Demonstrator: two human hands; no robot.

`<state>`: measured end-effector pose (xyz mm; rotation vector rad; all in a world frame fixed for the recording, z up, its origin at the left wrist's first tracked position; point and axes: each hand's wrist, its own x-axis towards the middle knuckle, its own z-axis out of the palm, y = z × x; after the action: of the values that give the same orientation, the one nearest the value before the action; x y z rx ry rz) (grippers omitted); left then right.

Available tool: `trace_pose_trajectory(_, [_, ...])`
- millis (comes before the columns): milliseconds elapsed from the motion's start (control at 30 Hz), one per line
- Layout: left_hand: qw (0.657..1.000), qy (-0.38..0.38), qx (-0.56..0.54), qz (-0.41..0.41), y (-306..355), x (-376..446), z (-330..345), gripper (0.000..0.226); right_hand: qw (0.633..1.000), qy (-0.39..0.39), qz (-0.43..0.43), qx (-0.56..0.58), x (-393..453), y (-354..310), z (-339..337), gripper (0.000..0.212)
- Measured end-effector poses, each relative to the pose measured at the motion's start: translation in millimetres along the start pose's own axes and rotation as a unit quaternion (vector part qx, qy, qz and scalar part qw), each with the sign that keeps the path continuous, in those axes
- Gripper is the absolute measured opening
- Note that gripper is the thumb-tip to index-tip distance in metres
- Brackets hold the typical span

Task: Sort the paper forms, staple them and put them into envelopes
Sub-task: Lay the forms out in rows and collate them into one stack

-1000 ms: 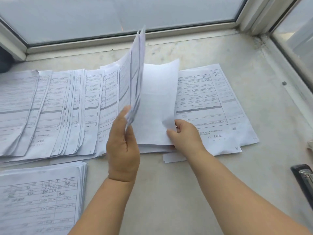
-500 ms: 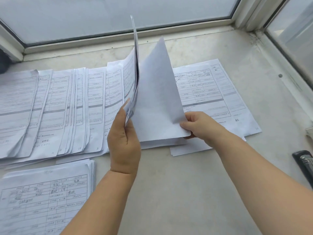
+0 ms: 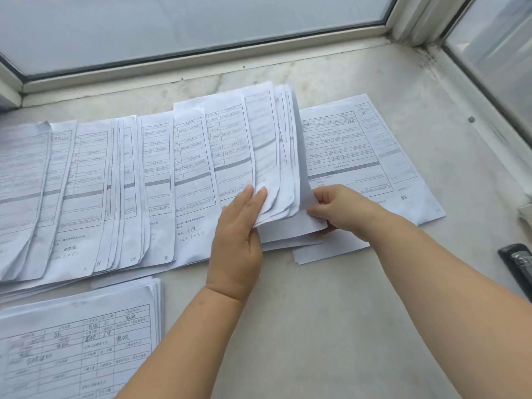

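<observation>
A long fan of printed paper forms (image 3: 161,180) lies across the stone sill, overlapping from left to right. My left hand (image 3: 239,237) holds the lower corner of several turned-up sheets (image 3: 276,156) at the fan's right end, thumb under them and fingers on top. My right hand (image 3: 339,210) pinches the lower corner of a blank-backed sheet (image 3: 303,203) just right of those. Further right, a face-up form (image 3: 362,151) lies flat. At the lower left sits a separate neat stack of forms (image 3: 83,341).
A black stapler (image 3: 518,264) lies at the right edge of the sill. Window frames border the sill at the back (image 3: 201,64) and along the right (image 3: 478,90). Bare sill (image 3: 331,326) shows between my forearms.
The sheets my left hand held upright have come down and now lean left over the fan. The blank-backed sheet in my right hand has dropped from upright to nearly flat.
</observation>
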<state>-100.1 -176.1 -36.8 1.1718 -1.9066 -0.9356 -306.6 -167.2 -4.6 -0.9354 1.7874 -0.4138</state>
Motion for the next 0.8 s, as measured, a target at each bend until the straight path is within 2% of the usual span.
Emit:
trace_pose_trajectory(100, [0.998, -0.055, 0.031, -0.024, -10.2, -0.5, 4.6, 0.068, 1.000, 0.017, 0.008, 0.002, 0.5, 2.8, 4.6, 0.013])
trace_pose_trajectory(300, [0.970, -0.169, 0.164, -0.057, -10.6, -0.3, 2.5, 0.063, 0.984, 0.053, 0.031, 0.165, -22.6, 8.6, 8.9, 0.027])
trace_pose_trajectory(367, [0.960, -0.208, 0.177, -0.058, -2.8, 1.4, -0.6, 0.062, 0.977, 0.131, 0.027, 0.165, -37.2, 11.8, 8.4, 0.025])
trace_pose_trajectory(433, [0.956, -0.230, 0.172, -0.059, 4.7, 1.4, -5.4, 0.050, 0.963, 0.209, 0.013, 0.170, -54.0, 18.9, 10.1, 0.020])
trace_pose_trajectory(500, [0.967, -0.209, 0.143, -0.026, 11.6, -4.0, -10.5, 0.042, 0.955, 0.244, 0.009, 0.167, -73.8, 27.1, 16.1, 0.017])
trace_pose_trajectory(567, [0.976, -0.185, 0.118, 0.016, 19.6, -17.4, -17.3, 0.040, 0.961, 0.219, 0.008, 0.169, -95.8, 35.4, 30.0, 0.015])
trace_pose_trajectory(667, [0.983, -0.152, 0.097, 0.034, 23.4, -57.7, -36.4, 0.041, 0.979, 0.140, 0.012, 0.150, -129.5, 48.1, 67.3, 0.014])
trace_pose_trajectory(800, [0.988, -0.102, 0.118, -0.005, 15.9, -145.2, -81.0, 0.032, 0.990, 0.022, 0.012, 0.136, -172.4, 64.5, 138.4, 0.017])
